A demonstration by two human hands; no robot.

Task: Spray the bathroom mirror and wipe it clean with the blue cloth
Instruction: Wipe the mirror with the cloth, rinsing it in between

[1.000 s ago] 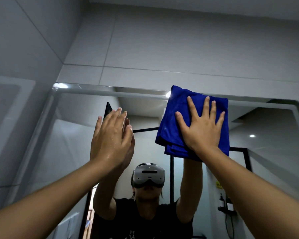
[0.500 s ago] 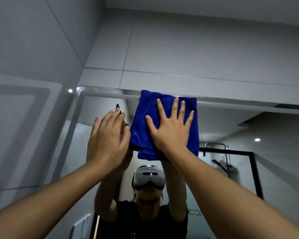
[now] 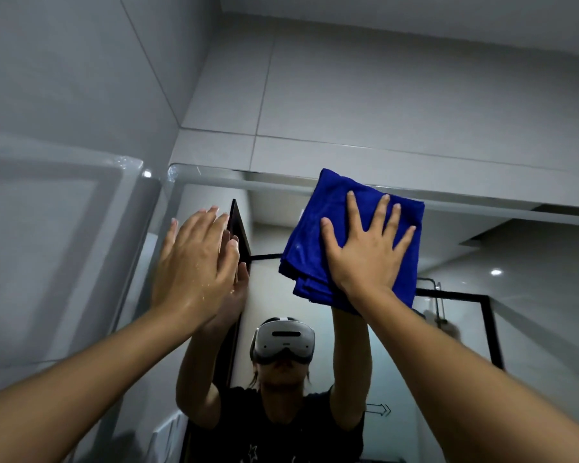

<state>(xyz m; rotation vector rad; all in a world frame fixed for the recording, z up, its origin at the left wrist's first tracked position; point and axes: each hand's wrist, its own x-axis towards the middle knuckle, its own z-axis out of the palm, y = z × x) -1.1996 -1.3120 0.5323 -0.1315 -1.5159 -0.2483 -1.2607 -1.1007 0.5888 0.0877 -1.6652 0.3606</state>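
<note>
1. Head view: the right hand presses the folded blue cloth flat on the bathroom mirror, fingers spread wide, likely to spread pressure over the pad
2. The left hand, fingers straight and holding nothing, rests against the glass, probably as a brace
3. The cloth's top overlaps the mirror's upper edge; uncovered glass lies to the right and below, while the left hand stands close on the left

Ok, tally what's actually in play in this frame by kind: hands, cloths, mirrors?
Hands: 2, the left hand flat against the mirror, the right hand pressing the cloth
Blue cloth: 1
Mirror: 1
Total: 4
</note>
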